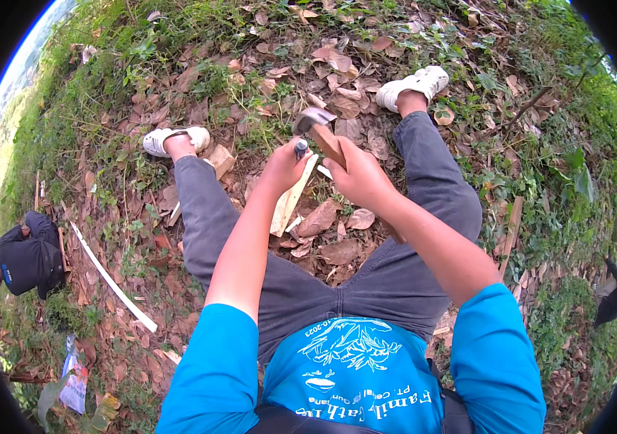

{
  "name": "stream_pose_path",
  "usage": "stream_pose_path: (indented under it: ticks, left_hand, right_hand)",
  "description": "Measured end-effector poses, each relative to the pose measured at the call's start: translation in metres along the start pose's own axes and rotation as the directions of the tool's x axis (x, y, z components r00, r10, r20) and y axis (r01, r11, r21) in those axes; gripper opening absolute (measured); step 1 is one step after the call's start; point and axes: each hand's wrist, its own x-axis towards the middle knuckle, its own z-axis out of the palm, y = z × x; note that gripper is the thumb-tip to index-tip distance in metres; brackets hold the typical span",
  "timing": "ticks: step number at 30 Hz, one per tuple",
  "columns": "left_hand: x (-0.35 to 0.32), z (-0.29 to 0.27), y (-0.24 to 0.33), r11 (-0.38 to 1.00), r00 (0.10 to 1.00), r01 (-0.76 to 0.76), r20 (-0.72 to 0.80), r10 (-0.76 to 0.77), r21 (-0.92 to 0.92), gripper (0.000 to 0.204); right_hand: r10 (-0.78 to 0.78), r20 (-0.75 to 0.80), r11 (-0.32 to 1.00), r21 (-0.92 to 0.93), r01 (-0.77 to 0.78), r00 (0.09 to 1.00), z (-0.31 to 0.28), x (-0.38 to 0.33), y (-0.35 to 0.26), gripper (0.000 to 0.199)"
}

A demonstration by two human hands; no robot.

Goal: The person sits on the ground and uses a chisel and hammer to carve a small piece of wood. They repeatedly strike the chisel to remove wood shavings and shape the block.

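Observation:
My left hand [284,168] is closed around an upright tool that looks like a chisel [301,147]. Only its dark round butt shows above my fist; the blade is hidden. My right hand [357,173] grips the wooden handle of a claw hammer [313,120], whose metal head sits just beyond the chisel's butt, close above it. Whether the two touch, I cannot tell. Below my left hand, a pale split piece of wood [290,206] lies slanted on the leaf-strewn ground between my legs.
A wood block [219,160] lies by my left shoe [176,139]. To the left are a long pale strip [111,278], a plastic bag [74,383] and a person in dark clothes [31,254]. Another dark-clad figure [614,295] is at the far right. A plank [512,230] lies right of my leg.

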Motion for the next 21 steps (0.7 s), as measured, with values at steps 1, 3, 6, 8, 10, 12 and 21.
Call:
stream_pose_path:
  ticks: [1,3,6,8,10,12,21]
  left_hand:
    - [0.001,0.000,0.003,0.999,0.999,0.012,-0.046,-0.011,0.041,0.019]
    - [-0.009,0.001,0.004,0.993,0.999,-0.001,-0.037,0.005,0.121,0.021]
    - [-0.005,0.013,0.023,0.969,0.998,0.008,0.056,-0.022,0.247,0.023]
    - [-0.004,0.021,0.038,0.962,0.997,0.027,0.069,-0.047,0.271,0.023]
    - [-0.017,0.022,0.032,0.959,1.000,0.005,-0.005,-0.004,0.284,0.028]
    - [-0.027,0.030,0.028,0.970,1.000,-0.002,-0.028,0.009,0.244,0.043]
    - [-0.100,0.036,-0.028,0.591,0.798,0.549,-0.160,-0.581,0.591,0.115]
  right_hand:
    - [0.067,-0.045,0.989,0.133,-0.060,0.997,-0.002,-0.004,-0.010,0.034]
    - [0.160,-0.150,0.941,0.321,-0.105,0.976,0.002,-0.013,-0.006,0.035]
    - [0.342,-0.356,0.897,0.398,-0.190,0.870,0.029,-0.028,0.050,0.031]
    - [0.450,-0.388,0.893,0.222,-0.393,0.804,0.059,-0.041,0.127,0.037]
    - [0.564,-0.246,0.825,0.135,-0.548,0.788,0.083,-0.059,0.163,0.043]
    - [0.650,-0.158,0.744,-0.065,-0.665,0.743,0.111,-0.073,0.196,0.043]
    - [0.225,-0.085,0.916,0.357,-0.181,0.971,0.047,0.009,0.113,0.037]
